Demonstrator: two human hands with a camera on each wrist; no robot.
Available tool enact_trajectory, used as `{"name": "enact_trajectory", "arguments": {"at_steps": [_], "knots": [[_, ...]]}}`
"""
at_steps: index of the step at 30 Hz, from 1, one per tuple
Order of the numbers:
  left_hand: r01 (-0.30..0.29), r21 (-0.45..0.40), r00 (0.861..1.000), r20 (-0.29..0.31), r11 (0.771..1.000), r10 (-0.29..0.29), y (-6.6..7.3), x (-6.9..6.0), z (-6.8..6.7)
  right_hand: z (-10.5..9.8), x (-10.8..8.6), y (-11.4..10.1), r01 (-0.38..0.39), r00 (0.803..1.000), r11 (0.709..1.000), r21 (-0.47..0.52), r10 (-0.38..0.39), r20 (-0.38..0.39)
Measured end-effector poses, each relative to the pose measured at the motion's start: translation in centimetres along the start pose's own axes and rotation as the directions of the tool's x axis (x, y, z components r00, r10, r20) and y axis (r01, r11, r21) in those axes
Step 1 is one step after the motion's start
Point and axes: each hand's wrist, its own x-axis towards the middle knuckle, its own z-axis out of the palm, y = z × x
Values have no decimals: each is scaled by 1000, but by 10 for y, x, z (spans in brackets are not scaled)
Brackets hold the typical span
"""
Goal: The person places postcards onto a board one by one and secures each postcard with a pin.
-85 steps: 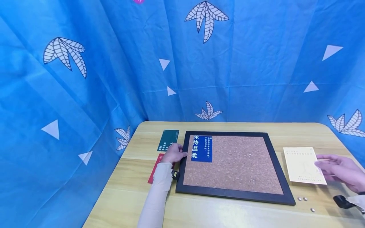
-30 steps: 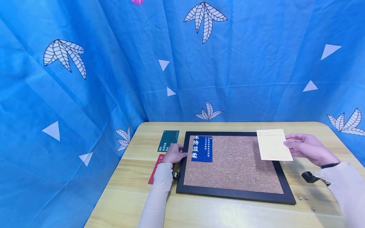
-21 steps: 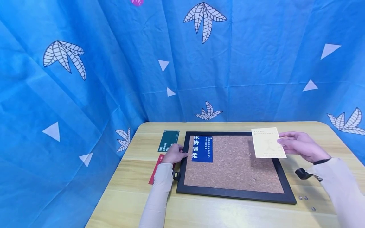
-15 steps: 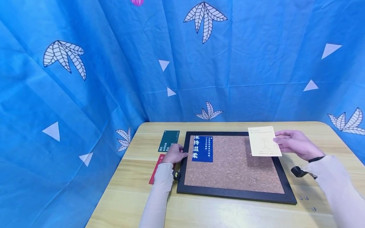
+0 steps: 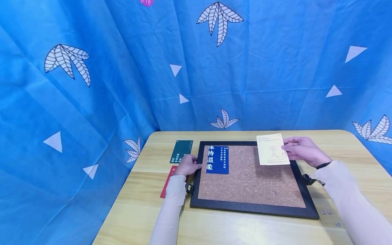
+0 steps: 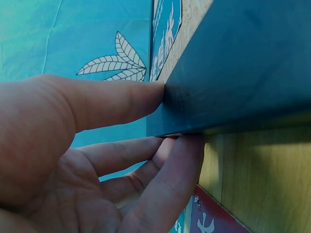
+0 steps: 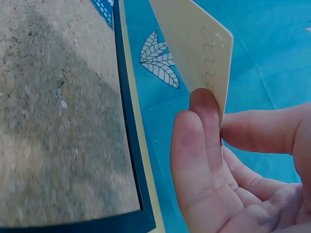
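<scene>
The right hand (image 5: pixel 303 149) pinches a cream card (image 5: pixel 272 151) by its right edge, thumb on one face and fingers on the other. The card is held tilted above the cork (image 5: pixel 245 187), over the upper right part of the board, and casts a shadow there; in the head view its top edge passes beyond the top of the black frame (image 5: pixel 254 209). The left hand (image 5: pixel 186 166) grips the left side of that frame — thumb on the border, fingers at the outer edge.

On the cork a blue card (image 5: pixel 217 160) lies at the upper left, close to the frame's inner edge. A broad stretch of cork runs from it to the right border, and another below it to the near border.

Left of the frame, a green card (image 5: pixel 181 151) and a red card (image 5: pixel 171 173) lie on the surface (image 5: pixel 141 204), both partly covered by the left arm. Three small metal studs (image 5: pixel 329 212) sit just beyond the frame's near right corner — beside the right sleeve. Blue fabric (image 5: pixel 122 68) hangs behind the surface's far edge.
</scene>
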Motion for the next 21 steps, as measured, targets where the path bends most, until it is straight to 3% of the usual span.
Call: {"name": "enact_trajectory", "arguments": {"at_steps": [12, 21], "knots": [[-9, 2, 1000, 5, 1000, 9, -1, -1, 0, 23, 18, -7, -9, 1000, 1000, -6, 9, 23], [-10, 2, 1000, 5, 1000, 10, -1, 0, 0, 39, 29, -5, -7, 999, 999, 44, 6, 39]]}}
